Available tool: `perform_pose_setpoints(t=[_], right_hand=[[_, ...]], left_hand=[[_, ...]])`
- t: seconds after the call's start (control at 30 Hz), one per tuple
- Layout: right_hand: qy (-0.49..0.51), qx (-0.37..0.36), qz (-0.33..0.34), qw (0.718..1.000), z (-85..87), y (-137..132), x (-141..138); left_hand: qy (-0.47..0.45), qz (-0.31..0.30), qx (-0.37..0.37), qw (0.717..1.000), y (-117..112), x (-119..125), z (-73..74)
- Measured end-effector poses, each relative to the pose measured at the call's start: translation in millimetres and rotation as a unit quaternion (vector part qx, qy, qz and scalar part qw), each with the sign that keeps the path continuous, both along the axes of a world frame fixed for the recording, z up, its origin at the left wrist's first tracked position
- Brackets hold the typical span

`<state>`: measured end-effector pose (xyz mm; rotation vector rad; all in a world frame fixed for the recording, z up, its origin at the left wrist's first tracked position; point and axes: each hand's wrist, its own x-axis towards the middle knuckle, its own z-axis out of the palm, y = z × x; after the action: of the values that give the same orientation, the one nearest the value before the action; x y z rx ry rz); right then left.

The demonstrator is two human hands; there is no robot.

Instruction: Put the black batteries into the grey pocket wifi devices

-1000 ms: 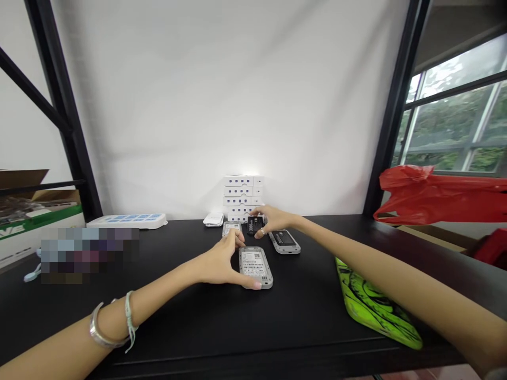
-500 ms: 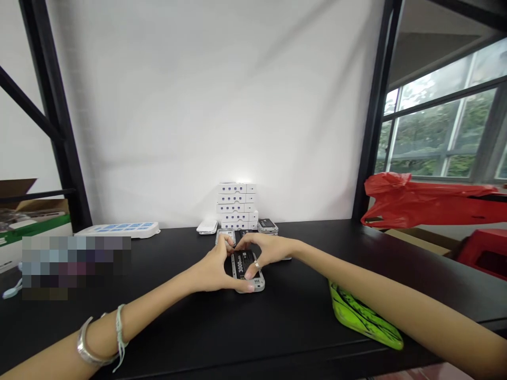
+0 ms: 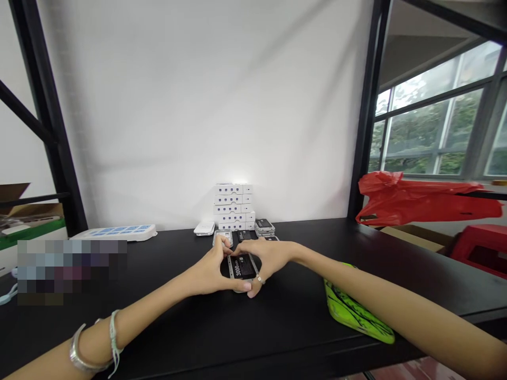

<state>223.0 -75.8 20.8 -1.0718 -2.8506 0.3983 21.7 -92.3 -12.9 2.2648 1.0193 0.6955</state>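
A small device (image 3: 242, 266) with a pale frame and a black battery marked 3000mAh lies on the black table, between my two hands. My left hand (image 3: 212, 272) grips its left side, thumb on the near end and fingers curled at the far end. Around the right side curves my right hand (image 3: 273, 256), its thumb at the near right corner and its fingertips at the far edge. Part of the frame is covered by my fingers. Just beyond lie an open pale housing (image 3: 223, 235) and a black battery (image 3: 246, 235).
Several white boxes (image 3: 233, 207) are stacked against the wall. Beside them lie white devices (image 3: 205, 228) and a pile of battery-fitted ones (image 3: 264, 226). A white power strip (image 3: 119, 232) is at left. A green patterned case (image 3: 352, 311) lies under my right forearm; a red bag (image 3: 420, 198) hangs at right.
My right thumb has moved off the battery's face down to the device's near corner. My left hand keeps its hold. The whole view has shifted slightly.
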Motion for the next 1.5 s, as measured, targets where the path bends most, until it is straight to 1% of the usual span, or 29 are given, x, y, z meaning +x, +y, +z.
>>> perform_pose_setpoints(t=[0.07, 0.13, 0.23, 0.3, 0.4, 0.5, 0.57, 0.67, 0.73, 0.8, 0.87, 0.97, 1.03, 1.1, 1.2, 1.3, 1.37, 1.5], right_hand=[[0.03, 0.003, 0.01, 1.0, 6.4, 1, 8], [0.048, -0.005, 0.002, 0.999, 17.0, 6, 23], [0.063, 0.017, -0.07, 0.995, 30.3, 19, 56], [0.047, 0.013, -0.1, 0.994, 31.9, 29, 76], [0.018, -0.014, -0.11, 0.994, 23.9, 40, 92], [-0.007, -0.027, -0.121, 0.992, 13.9, 47, 93], [-0.023, -0.022, -0.12, 0.992, 10.9, 48, 90], [-0.032, -0.01, -0.113, 0.993, 12.4, 47, 87], [-0.019, 0.0, -0.109, 0.994, 15.3, 43, 85], [-0.001, 0.018, -0.102, 0.995, 17.4, 40, 82], [0.002, 0.041, -0.097, 0.994, 17.8, 39, 76], [-0.001, 0.08, -0.094, 0.992, 16.2, 45, 62], [-0.003, 0.111, -0.102, 0.989, 15.3, 54, 51], [-0.022, 0.123, -0.114, 0.986, 15.1, 66, 39], [-0.074, 0.081, -0.125, 0.986, 15.0, 84, 22], [-0.111, 0.031, -0.134, 0.984, 13.5, 100, 10], [-0.121, 0.013, -0.142, 0.982, 12.4, 108, 5], [-0.125, -0.023, -0.146, 0.981, 12.5, 111, 4]], left_hand=[[-0.014, -0.007, -0.009, 1.0, 1, -1, -0.1], [-0.021, 0.014, -0.008, 1.0, 5, -3, -1.1], [-0.004, 0.058, 0.012, 0.998, 12, -8, -3.6], [0.008, 0.069, 0.021, 0.997, 18, -11, -4.8], [0.029, 0.083, 0.041, 0.995, 28, -16, -3.3], [0.065, 0.103, 0.068, 0.99, 44, -19, 3.7], [0.085, 0.104, 0.074, 0.988, 59, -20, 10.1], [0.106, 0.083, 0.052, 0.99, 86, -22, 18.2], [0.123, 0.073, 0.027, 0.989, 102, -23, 21.1], [0.138, 0.068, 0.004, 0.988, 114, -24, 22.6], [0.148, 0.065, -0.011, 0.987, 120, -24, 23.8], [0.16, 0.068, -0.014, 0.985, 115, -23, 26.1], [0.166, 0.065, -0.012, 0.984, 101, -22, 27.2], [0.167, 0.049, -0.008, 0.985, 80, -22, 26.8], [0.16, -0.001, 0.012, 0.987, 44, -20, 23.7], [0.158, -0.023, 0.03, 0.987, 18, -19, 19.4], [0.148, -0.031, 0.029, 0.988, 11, -19, 16.8], [0.138, -0.061, 0.012, 0.988, 13, -23, 11.9]])
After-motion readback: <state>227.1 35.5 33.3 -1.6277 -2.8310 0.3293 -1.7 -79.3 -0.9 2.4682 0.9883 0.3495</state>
